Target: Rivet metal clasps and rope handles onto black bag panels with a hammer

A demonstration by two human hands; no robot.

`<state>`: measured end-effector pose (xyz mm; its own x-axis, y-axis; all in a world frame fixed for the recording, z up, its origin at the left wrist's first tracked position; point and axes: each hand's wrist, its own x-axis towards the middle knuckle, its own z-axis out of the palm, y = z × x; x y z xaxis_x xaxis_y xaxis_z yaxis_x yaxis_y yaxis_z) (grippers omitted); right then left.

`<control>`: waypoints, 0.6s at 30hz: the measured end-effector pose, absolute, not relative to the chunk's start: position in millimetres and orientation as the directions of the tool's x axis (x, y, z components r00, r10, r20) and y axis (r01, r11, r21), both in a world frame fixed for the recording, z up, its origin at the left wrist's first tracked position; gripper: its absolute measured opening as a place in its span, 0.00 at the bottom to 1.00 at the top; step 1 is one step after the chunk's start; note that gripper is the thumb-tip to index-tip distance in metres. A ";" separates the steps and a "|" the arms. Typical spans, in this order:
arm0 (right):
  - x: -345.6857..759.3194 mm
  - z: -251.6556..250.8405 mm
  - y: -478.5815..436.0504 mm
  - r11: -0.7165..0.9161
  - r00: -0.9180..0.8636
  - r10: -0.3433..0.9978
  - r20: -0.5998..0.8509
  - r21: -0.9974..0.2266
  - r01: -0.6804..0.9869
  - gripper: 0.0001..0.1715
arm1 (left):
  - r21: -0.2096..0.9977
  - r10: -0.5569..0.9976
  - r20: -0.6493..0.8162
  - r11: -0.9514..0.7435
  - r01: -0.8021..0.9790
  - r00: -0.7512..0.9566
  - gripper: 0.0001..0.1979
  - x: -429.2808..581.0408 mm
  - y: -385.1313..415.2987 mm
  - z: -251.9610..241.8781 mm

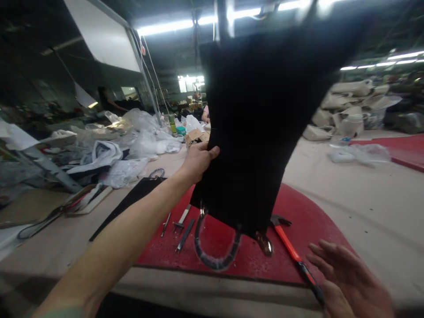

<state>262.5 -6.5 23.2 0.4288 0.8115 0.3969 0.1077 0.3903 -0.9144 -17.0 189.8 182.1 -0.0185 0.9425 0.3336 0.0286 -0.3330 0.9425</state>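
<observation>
My left hand (198, 160) grips the left edge of a black bag (258, 128) and holds it upside down in the air, tilted. Its wrapped handle (215, 254) dangles in a loop just above a red mat (298, 238), with metal rings at the handle ends. My right hand (351, 282) hovers at the lower right with fingers spread, holding nothing, close to a hammer with an orange handle (291, 249) lying on the mat. The bag's upper part is blurred by motion.
Several metal punch tools (180, 227) lie on the mat's left side. A flat black panel (132, 201) lies beside them. Plastic bags and clutter (132, 141) pile up at the left; pale bags (351, 106) are stacked at the far right. Another red mat (400, 150) lies at the right.
</observation>
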 end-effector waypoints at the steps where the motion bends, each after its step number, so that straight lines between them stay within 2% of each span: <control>1: 257.8 21.6 -7.7 0.338 0.421 0.842 0.337 -0.938 0.075 0.33 | 0.961 0.960 0.271 -0.274 -0.043 -0.066 0.10 -13.9 194.1 179.2; 3: 247.6 10.9 -10.7 0.172 0.376 0.911 0.170 -0.985 0.029 0.32 | 0.987 0.970 0.155 -0.162 -0.022 -0.185 0.10 -9.3 201.4 158.4; 5: 238.3 -8.3 -14.6 -0.035 0.292 0.955 -0.052 -0.997 -0.064 0.35 | 0.992 0.952 0.060 -0.023 0.125 -0.300 0.09 -4.8 201.1 119.5; 7: 230.8 -30.6 -20.3 -0.244 0.176 0.944 -0.279 -0.950 -0.195 0.38 | 0.965 0.937 -0.019 0.109 0.240 -0.347 0.07 -0.5 190.7 70.7; 9: 225.4 -48.9 -27.8 -0.391 0.096 0.896 -0.434 -0.872 -0.295 0.39 | 0.929 0.931 -0.065 0.187 0.319 -0.359 0.06 1.6 174.1 23.8; 11: 221.8 -59.3 -35.0 -0.460 0.062 0.858 -0.510 -0.817 -0.349 0.38 | 0.895 0.930 -0.057 0.209 0.394 -0.364 0.08 0.3 158.6 -11.5; 13: 219.1 -62.5 -38.6 -0.473 0.024 0.854 -0.519 -0.796 -0.378 0.35 | 0.867 0.930 -0.023 0.201 0.456 -0.366 0.13 -4.1 149.3 -31.5; 18: 210.4 -63.1 -30.6 -0.461 -0.024 0.871 -0.490 -0.801 -0.381 0.34 | 0.795 0.941 0.057 0.159 0.585 -0.333 0.17 -20.1 138.9 -33.0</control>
